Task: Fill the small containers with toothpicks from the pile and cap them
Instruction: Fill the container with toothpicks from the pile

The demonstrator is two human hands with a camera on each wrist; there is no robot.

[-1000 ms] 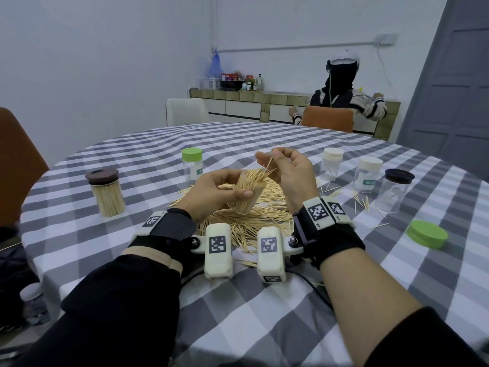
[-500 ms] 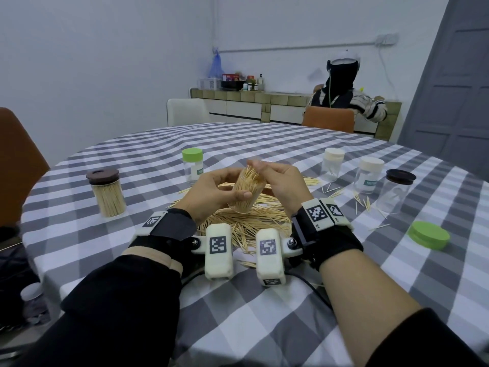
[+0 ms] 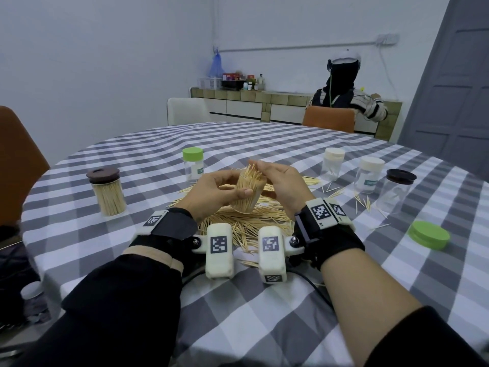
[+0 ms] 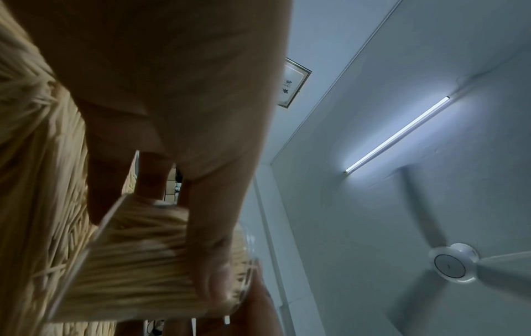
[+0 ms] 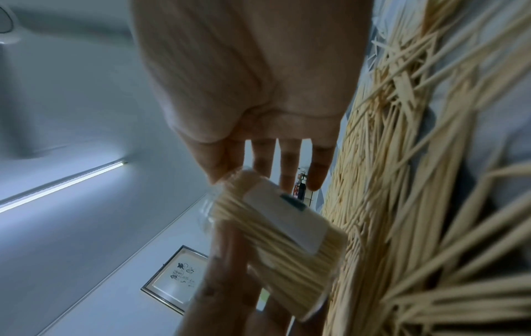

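Note:
My left hand [image 3: 225,188] grips a small clear container [image 3: 247,193] packed with toothpicks and holds it tilted above the toothpick pile [image 3: 246,225] on the checked tablecloth. My right hand [image 3: 267,170] lies at the container's mouth, its straight fingers resting against the protruding toothpick tips. In the left wrist view the thumb of the left hand [image 4: 172,91] crosses the filled container [image 4: 137,261]. In the right wrist view the right hand [image 5: 252,79] shows its fingers extended beyond the labelled container [image 5: 276,238], with the pile [image 5: 416,181] to the right. The container has no cap on it.
A full jar with a brown lid [image 3: 108,193] stands at left and a green-capped container [image 3: 193,165] behind the pile. At right stand two white-capped containers [image 3: 333,166] [image 3: 370,177], a black-lidded clear jar [image 3: 398,190], a loose green lid [image 3: 428,234] and stray toothpicks. A person sits across the table.
My right hand, which pinched toothpicks above the container a second ago, has come down onto its mouth. The sticking-out toothpicks now sit lower. The left hand has kept its hold.

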